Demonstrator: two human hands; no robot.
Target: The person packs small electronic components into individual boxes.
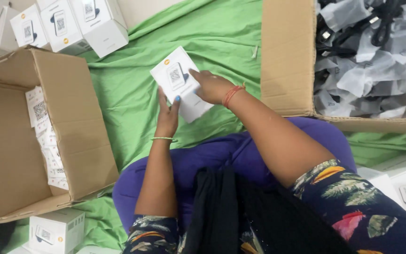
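— Box (180,83), white, small, printed with a picture of a little device: where does it sit against the fingers?

— Directly between the two hands, above the green cloth (222,37) and just beyond the knees in purple. The left hand (167,117) comes up under its near lower edge, fingers held straight and close together, flat against the side, thumb tip touching the box's face. The right hand (211,87) lies over its right half, fingers curled onto the top face, index tip pressed near the printed picture.

— Which way does its long axis run?

— Slanted, from up-left away from the fingers down toward the right wrist. The printed face points up at the camera.

— Which hand is nearer?

— Both touch it. The right covers more of it; the left only props the near edge.

— How does it look?

— Clean, square-cornered, closed as far as I can tell, with a small yellow dot at the far corner. It matches the white boxes stacked beyond the left fingertips (62,23).

— And around?

— Open brown carton (66,117) with paper leaflets to the left of the left hand; another carton (287,56) of bagged black cables beyond the right hand.
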